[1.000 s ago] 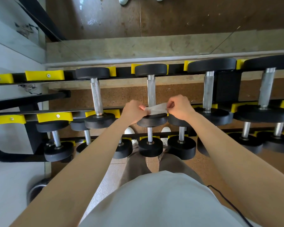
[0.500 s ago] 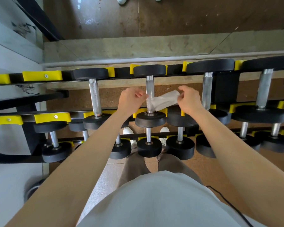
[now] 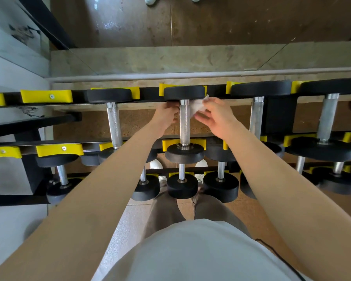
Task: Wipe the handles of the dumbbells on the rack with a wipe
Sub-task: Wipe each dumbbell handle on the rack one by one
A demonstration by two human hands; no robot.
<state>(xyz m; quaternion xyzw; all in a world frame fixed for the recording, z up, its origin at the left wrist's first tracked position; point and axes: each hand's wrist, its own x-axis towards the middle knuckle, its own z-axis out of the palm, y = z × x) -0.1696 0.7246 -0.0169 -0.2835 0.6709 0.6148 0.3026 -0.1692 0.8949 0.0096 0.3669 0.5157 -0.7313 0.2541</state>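
Observation:
A black dumbbell with a knurled steel handle [image 3: 184, 122] lies on the top tier of the rack [image 3: 46, 96], straight ahead of me. A white wipe [image 3: 197, 105] passes behind the far end of that handle, just under the far weight plate [image 3: 184, 92]. My left hand [image 3: 165, 116] holds the wipe's left end beside the handle, though that end is hidden behind the fingers. My right hand [image 3: 215, 116] pinches the wipe's right end on the other side of the handle.
More dumbbells sit on the top tier: one to the left [image 3: 114, 122] and two larger ones to the right [image 3: 256, 114] [image 3: 328, 116]. A lower tier holds several smaller dumbbells [image 3: 181, 185]. Yellow saddles mark empty slots at left. A mirror and ledge [image 3: 170, 57] lie beyond.
Both hands moved away from me along the handle with the wipe, from near the close plate up to the far end. The wipe now sits behind the handle.

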